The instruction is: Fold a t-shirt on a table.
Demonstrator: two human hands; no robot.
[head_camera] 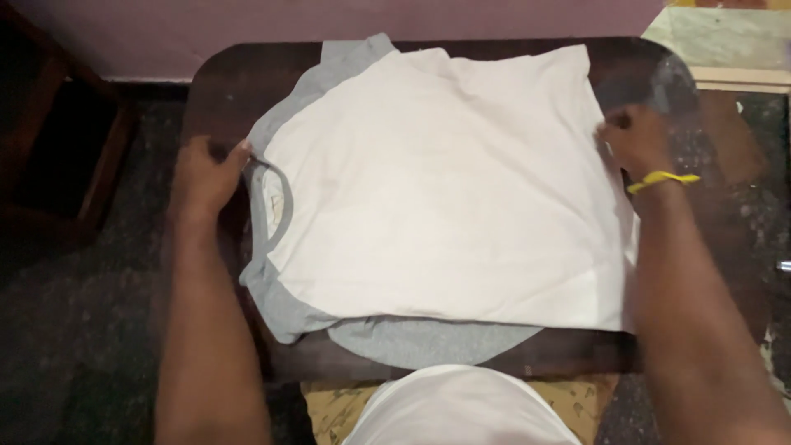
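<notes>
A white T-shirt with grey sleeves and a grey collar (437, 198) lies spread flat over a small dark wooden table (239, 74). My left hand (206, 175) rests at the shirt's left edge, its fingers pinching the grey collar. At the right edge, my right hand (634, 140) grips the white cloth; a yellow band circles that wrist. A grey sleeve hangs over the table's near edge.
A purple wall runs behind the table. To the left stands a dark wooden piece of furniture (58, 156) on a dark speckled floor. My own white shirt and patterned yellow cloth (338, 412) show at the bottom.
</notes>
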